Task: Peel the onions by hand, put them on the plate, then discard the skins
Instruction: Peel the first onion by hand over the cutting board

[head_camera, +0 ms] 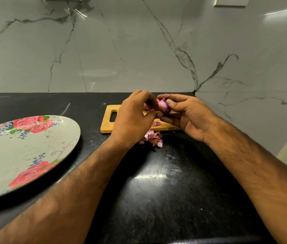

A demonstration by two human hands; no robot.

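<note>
Both forearms reach toward twelve o'clock; right hand (185, 114) cups the onion (163, 106), left hand (135, 113) pinching its skin from nine o'clock.

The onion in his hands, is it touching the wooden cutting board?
Apart. The head view shows the onion lifted above the cutting board, gripped by the right hand while the left hand picks at its skin.

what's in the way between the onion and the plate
Nothing visible. The onion, held in both hands above the cutting board, has only bare black counter between it and the floral plate, which holds nothing.
</note>
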